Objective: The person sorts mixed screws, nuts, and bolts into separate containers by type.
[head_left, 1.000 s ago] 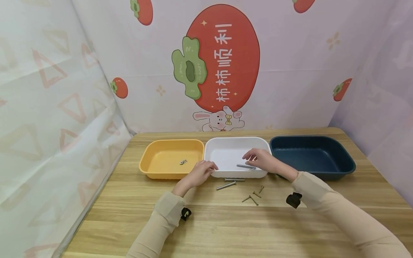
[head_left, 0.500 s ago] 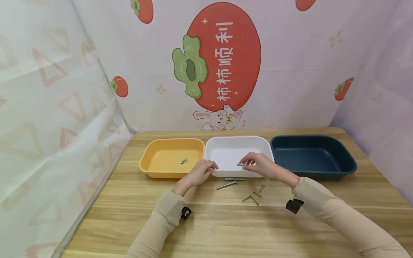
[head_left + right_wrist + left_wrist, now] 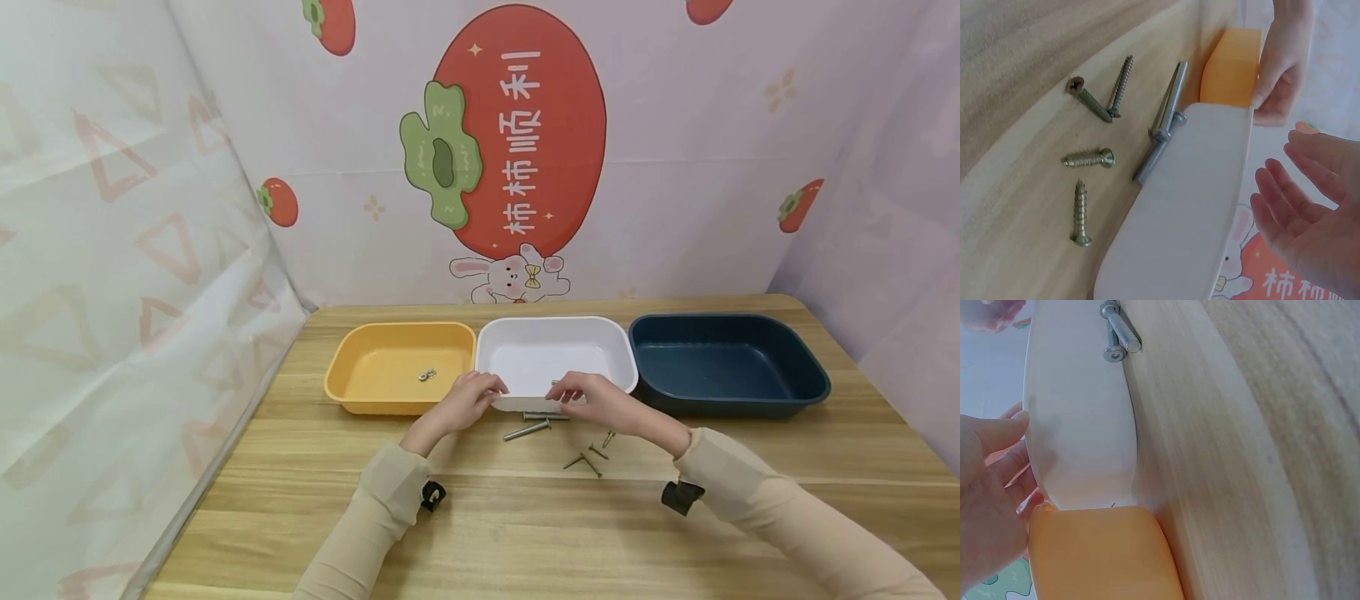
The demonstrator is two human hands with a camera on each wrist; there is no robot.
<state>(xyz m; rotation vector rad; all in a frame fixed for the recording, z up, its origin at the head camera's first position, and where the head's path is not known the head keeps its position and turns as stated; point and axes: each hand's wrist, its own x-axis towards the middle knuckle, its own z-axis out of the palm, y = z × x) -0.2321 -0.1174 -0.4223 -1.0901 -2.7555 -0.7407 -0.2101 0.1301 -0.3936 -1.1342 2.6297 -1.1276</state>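
My left hand [image 3: 468, 402] pinches the near rim of the white tray [image 3: 1079, 437] at its left corner, thumb outside and fingers over the edge. Above the front rim of that tray, my right hand [image 3: 596, 402] has its fingers loosely bent, and nothing shows between them in the right wrist view. The end of a silver bolt [image 3: 555, 382] peeks out inside the white tray, the remainder hidden behind the right fingers. Two more bolts lie crossed on the table against the tray's front, one nearer [image 3: 527, 430] and one behind it [image 3: 1147, 164].
Several brassy screws [image 3: 1088, 157] lie on the wooden table [image 3: 510, 533] below the right hand. To the left stands a yellow tray [image 3: 360, 407] holding a few small metal nuts or washers [image 3: 427, 375]. A dark blue tray [image 3: 750, 407] stands at the right.
My right hand has come down from inside the white tray toward its front rim. The bolt there, plainly seen earlier, is now mostly covered. My left hand stays on the rim.
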